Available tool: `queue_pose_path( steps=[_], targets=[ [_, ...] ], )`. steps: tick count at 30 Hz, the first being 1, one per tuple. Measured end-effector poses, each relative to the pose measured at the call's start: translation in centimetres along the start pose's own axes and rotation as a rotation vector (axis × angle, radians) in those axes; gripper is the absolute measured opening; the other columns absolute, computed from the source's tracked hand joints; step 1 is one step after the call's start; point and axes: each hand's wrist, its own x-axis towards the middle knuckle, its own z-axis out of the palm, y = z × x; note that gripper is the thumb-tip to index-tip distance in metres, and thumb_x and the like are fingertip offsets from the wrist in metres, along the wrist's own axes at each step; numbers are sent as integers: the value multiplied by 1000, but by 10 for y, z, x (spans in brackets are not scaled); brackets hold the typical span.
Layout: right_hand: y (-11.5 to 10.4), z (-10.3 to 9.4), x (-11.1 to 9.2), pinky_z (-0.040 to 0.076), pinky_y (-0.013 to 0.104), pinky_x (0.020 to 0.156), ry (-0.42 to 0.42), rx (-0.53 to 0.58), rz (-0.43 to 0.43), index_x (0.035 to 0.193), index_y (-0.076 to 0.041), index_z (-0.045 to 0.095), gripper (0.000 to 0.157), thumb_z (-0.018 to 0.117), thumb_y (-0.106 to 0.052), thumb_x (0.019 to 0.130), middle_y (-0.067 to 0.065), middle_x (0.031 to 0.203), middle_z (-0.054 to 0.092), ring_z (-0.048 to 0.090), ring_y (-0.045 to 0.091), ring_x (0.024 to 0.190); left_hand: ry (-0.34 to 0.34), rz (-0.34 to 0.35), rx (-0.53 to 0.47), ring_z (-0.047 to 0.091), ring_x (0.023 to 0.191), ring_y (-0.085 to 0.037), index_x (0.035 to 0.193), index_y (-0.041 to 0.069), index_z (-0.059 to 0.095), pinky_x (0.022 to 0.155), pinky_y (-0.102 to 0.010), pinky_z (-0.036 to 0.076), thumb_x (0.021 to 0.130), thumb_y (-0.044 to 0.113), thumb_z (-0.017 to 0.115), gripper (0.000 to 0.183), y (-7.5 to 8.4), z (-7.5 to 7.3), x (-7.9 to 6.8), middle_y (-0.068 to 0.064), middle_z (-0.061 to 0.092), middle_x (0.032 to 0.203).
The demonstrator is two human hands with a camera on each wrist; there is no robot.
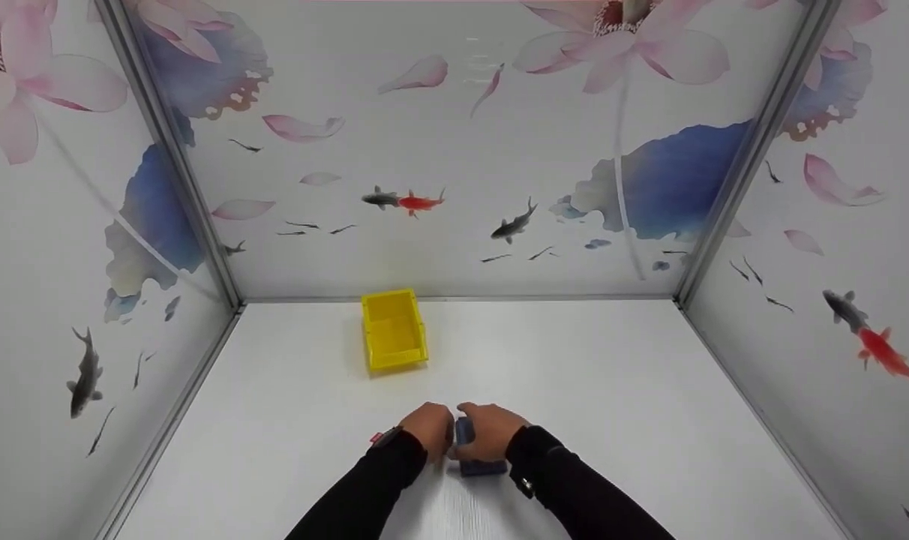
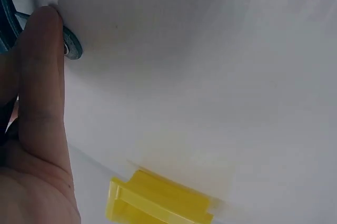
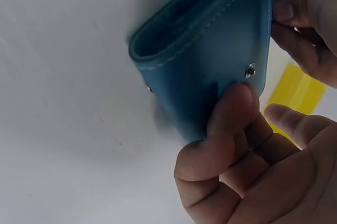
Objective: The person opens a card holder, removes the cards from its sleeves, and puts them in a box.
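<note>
A blue leather wallet [image 3: 210,71] with pale stitching and a small metal fastener stands on edge between both hands, its folded end facing the right wrist camera. My right hand [image 1: 490,431] holds it from the right, thumb and curled fingers at its lower face beside the fastener. On the other side my left hand [image 1: 429,429] pinches the wallet's far edge with thumb and fingertips. In the left wrist view, a rounded tab of the wallet [image 2: 72,44] pokes out past the left fingers [image 2: 43,76]; most of the wallet is hidden there.
A yellow plastic bin [image 1: 393,330] stands on the white table [image 1: 574,375] beyond the hands, towards the back left. White panels [image 1: 454,255] printed with lotus flowers and fish, framed by grey metal posts [image 1: 694,277], enclose the table at the back and both sides.
</note>
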Motion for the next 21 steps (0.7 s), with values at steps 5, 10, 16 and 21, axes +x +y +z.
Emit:
queue_pose_path(
  steps=[5, 10, 16, 21],
  targets=[
    [-2, 4, 2, 62, 43, 84, 80, -49, -71, 124, -4, 70, 56, 95, -33, 83, 10, 103, 80, 74, 26, 89, 89, 4, 58, 52, 61, -12, 67, 13, 69, 60, -34, 53, 85, -4, 81, 27, -34, 43, 29, 0, 67, 66],
    [0, -10, -4, 54, 40, 77, 37, 86, -6, 132, -7, 62, 53, 86, -21, 87, 6, 99, 73, 63, 20, 83, 107, 14, 148, 59, 68, -13, 79, 13, 73, 65, -36, 55, 88, 0, 80, 18, -52, 67, 44, -1, 73, 75],
    [15, -35, -12, 47, 32, 59, -32, 230, 80, 154, -7, 55, 63, 75, -19, 96, 3, 88, 67, 59, 17, 68, 70, 15, 118, 58, 69, -11, 84, 18, 73, 67, -33, 52, 94, 4, 77, 18, -50, 68, 41, 5, 70, 77],
    [34, -53, -22, 49, 32, 61, -15, 186, 91, 155, -8, 56, 62, 75, -7, 96, 7, 94, 71, 60, 17, 71, 21, -24, 103, 60, 74, -15, 94, 11, 79, 71, -39, 53, 97, 1, 77, 11, -8, 28, 17, -1, 70, 82]
  ],
)
